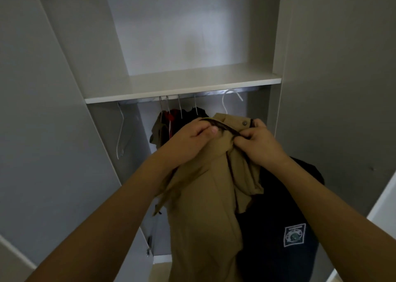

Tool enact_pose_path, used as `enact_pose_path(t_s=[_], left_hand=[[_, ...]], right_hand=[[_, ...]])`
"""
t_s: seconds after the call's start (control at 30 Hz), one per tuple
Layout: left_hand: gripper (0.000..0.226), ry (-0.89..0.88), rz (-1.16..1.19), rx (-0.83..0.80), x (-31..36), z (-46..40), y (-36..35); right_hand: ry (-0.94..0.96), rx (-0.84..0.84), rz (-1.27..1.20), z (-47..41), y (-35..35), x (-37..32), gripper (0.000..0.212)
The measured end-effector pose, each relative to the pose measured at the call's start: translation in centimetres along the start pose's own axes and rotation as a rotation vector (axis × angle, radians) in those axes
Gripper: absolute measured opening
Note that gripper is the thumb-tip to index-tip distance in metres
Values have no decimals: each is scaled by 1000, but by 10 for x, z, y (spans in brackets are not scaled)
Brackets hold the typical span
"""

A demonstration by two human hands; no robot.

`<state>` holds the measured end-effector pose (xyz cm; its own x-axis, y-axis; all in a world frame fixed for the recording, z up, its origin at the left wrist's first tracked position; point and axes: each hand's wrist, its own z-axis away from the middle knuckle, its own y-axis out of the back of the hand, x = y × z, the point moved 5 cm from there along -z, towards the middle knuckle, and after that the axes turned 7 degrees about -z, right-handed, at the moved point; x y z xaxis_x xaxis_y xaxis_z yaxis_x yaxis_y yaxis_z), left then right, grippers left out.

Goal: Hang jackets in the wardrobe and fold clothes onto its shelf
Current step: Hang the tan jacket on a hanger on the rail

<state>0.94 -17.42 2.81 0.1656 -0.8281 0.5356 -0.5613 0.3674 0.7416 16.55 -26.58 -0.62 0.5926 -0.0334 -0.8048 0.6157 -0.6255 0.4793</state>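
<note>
Both hands hold a tan jacket (pixel 205 196) up in front of the open wardrobe, just below its white shelf (pixel 182 84). The left hand (pixel 192 136) is clenched round the dark-lined collar edge, thumb pressed on top; the right hand (pixel 260 141) pinches the same edge a little further along, beside a small round snap. The jacket drapes down from the hands, and its lower part runs off the bottom of the view. A white hanger hook (pixel 230 98) rises above the collar toward the rail (pixel 192 95) under the shelf; whether it has caught the rail cannot be told, and the hanger's shoulders are hidden inside the fabric. Below the right forearm hangs a dark garment (pixel 285 228) with a pale square badge, partly covered by the tan jacket; what carries it is not visible. Further back under the shelf, several garments (pixel 169 127) in olive, red and black hang bunched together, their shapes hard to separate in the dim light. An empty wire hanger (pixel 121 131) hangs at the rail's left end.
</note>
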Motion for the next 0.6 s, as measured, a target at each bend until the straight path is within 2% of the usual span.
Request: enact_pose_path(t_s=[0.03,0.07,0.13,0.17,0.2,0.3,0.37,0.4,0.43,0.5,0.6], left_hand=[[10,27,13,-71,-8,7,-2],[17,58,-1,-157,-17,17,-8],[66,158,-83,-289,-43,42,-30],[77,226,-110,-316,-57,55,-45],[76,279,-110,-323,-70,69,-59],[41,498,28,-291,-111,103,-97],[35,695,159,-116,-131,112,-100],[36,731,180,-16,-136,109,-94],[37,716,157,67,-136,103,-84],[40,559,0,122,-130,83,-54],[54,173,-357,-37,-102,45,-8]], right_hand=[[-4,41,-21,-2,3,1,25],[-8,73,-41,-4,5,3,27],[-4,115,-60,-7,7,6,28],[0,133,-66,-7,8,6,28],[3,157,-76,-7,10,7,28],[25,231,-110,-6,18,11,25],[59,245,-87,-3,26,14,21],[70,219,-69,-2,30,16,16],[68,168,-58,-1,33,19,12],[32,64,-127,0,38,28,25],[-36,58,-361,4,43,38,32]])
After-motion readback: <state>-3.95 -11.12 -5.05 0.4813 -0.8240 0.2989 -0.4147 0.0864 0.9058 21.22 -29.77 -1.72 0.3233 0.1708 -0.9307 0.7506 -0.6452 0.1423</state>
